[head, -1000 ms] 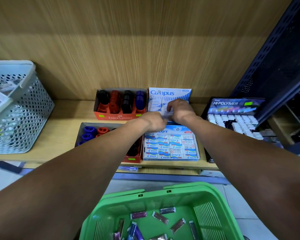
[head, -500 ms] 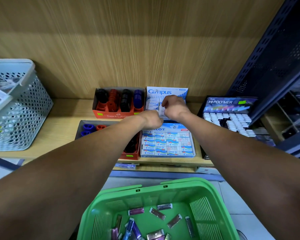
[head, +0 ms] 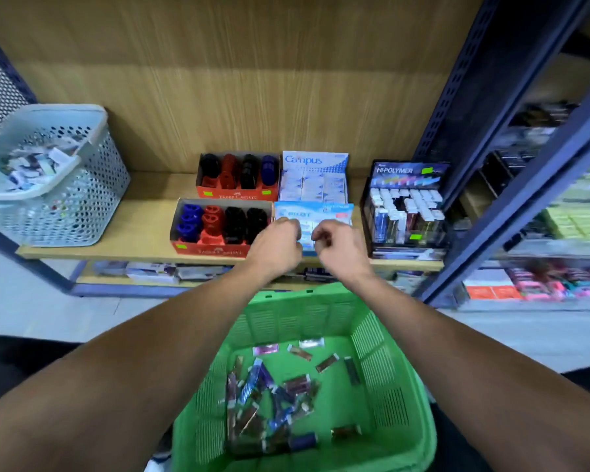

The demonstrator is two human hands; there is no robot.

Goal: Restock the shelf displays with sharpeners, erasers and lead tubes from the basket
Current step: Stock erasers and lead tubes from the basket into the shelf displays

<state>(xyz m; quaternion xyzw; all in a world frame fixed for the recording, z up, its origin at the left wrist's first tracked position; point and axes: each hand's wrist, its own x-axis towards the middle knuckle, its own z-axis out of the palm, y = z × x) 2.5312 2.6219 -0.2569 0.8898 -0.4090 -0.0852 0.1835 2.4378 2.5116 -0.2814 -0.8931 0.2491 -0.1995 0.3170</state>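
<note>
Right now both hands hover side by side over the Pilot eraser box [head: 312, 212] at the shelf's front edge. The left hand [head: 276, 247] has its fingers curled in, and so does the right hand [head: 341, 250]; the frame is blurred and I cannot tell whether either one pinches anything.

From the hands, the Campus eraser box [head: 315, 180] stands at 12 o'clock, directly behind the Pilot box and touching it. At 9 o'clock sits the front sharpener tray [head: 218, 229], red card with blue, red and black sharpeners in rows, its right side just beside the Pilot box. A second sharpener tray [head: 237, 177] lies at 11 o'clock, behind the first. At 3 o'clock the Hi-Polymer lead display [head: 406, 209] holds upright tubes with white caps, with gaps among them.

At 6 o'clock, below the wooden shelf [head: 143, 226], is the green basket [head: 372, 335], between the two forearms. Loose lead tubes [head: 269, 390] lie scattered on its floor, most piled toward the left half, a few apart toward the far wall.

Far out at 9 o'clock a pale perforated basket [head: 79, 199] rests on the shelf's left end, with small packets inside
</note>
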